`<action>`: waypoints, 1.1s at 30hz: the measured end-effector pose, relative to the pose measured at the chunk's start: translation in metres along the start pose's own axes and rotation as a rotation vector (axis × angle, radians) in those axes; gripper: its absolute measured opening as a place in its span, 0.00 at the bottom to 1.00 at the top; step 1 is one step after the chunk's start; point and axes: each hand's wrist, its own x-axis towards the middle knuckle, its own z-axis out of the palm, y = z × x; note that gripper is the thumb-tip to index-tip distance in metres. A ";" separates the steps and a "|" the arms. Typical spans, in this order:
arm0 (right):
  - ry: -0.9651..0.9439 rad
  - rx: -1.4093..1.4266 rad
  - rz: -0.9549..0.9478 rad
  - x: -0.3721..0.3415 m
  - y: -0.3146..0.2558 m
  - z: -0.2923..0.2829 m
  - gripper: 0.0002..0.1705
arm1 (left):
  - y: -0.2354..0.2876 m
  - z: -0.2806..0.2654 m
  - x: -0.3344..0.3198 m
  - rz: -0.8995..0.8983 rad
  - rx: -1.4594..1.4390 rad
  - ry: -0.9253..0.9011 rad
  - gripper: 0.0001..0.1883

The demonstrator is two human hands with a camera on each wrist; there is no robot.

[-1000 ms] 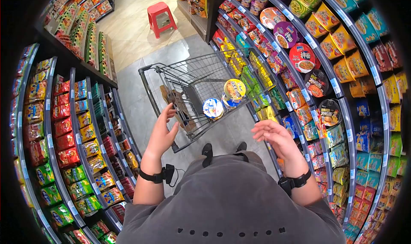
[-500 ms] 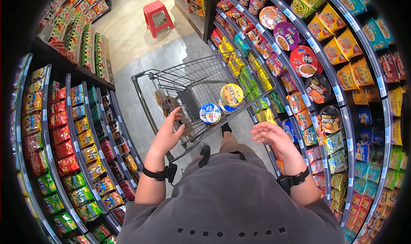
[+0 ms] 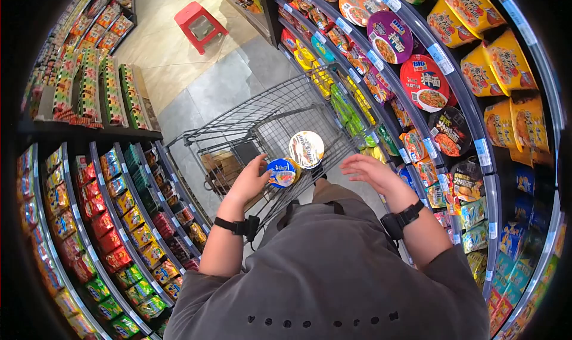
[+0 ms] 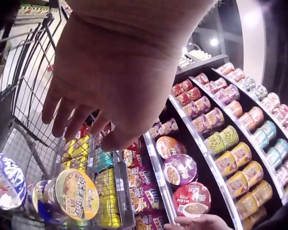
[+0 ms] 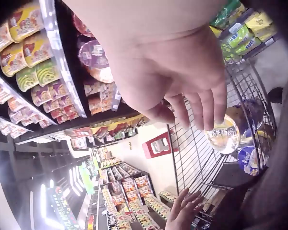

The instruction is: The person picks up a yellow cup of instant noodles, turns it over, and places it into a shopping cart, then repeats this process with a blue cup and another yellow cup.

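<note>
The left hand (image 3: 249,179) hangs over the near side of a wire shopping cart (image 3: 262,116), close to a blue-lidded noodle bowl (image 3: 282,173). To the right, the right hand (image 3: 372,172) is held in the air beside the cart, between it and the shelf. Fingers of both hands are loosely bent and hold nothing. A white and yellow lidded bowl (image 3: 306,149) sits in the cart; in the left wrist view its yellow lid (image 4: 78,194) shows at the cart's corner. The right wrist view shows the bowls (image 5: 223,136) beyond the right hand (image 5: 182,81).
Shelves of packets (image 3: 107,233) stand on the left, and shelves with a red noodle bowl (image 3: 424,82), a purple one (image 3: 389,37) and black ones (image 3: 450,131) on the right. A red stool (image 3: 200,27) stands on the floor ahead. A brown box (image 3: 221,168) lies by the cart's left end.
The head view has shifted, with the right shelf looming larger and the stool further left. The left hand has come closer to the blue-lidded bowl in view. Both hands remain empty.
</note>
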 end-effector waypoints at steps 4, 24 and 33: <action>-0.058 0.039 0.132 0.048 0.008 -0.027 0.18 | -0.020 0.034 0.052 -0.026 -0.018 -0.045 0.29; -0.195 -0.220 0.356 0.174 0.056 -0.037 0.26 | -0.019 0.094 0.121 -0.129 0.077 -0.036 0.28; -0.238 -0.290 0.275 0.133 0.024 -0.025 0.23 | 0.029 0.051 0.066 -0.003 0.025 -0.088 0.29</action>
